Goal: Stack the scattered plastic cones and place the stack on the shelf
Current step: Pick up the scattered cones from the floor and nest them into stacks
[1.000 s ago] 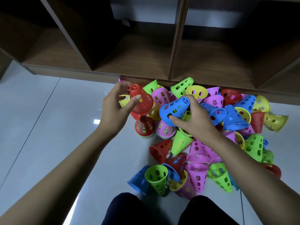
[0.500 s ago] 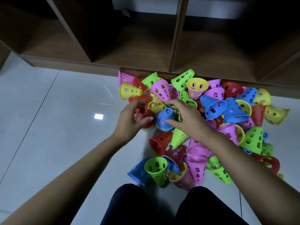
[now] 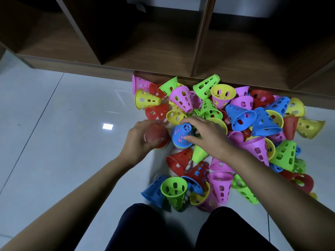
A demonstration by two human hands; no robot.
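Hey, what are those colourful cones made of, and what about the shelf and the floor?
Cones: likely thin moulded plastic, smooth, slightly glossy; bright solid colours and cut-out holes suggest it.
Shelf: looks like wood-grain laminate or veneer, matte; which is unclear.
Floor: probably glazed tile; it mirrors a light and shows joint lines.

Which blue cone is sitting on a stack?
The blue cone the right hand grips, beside the red cone in the left hand; coloured rims show beneath it, others lie loose.
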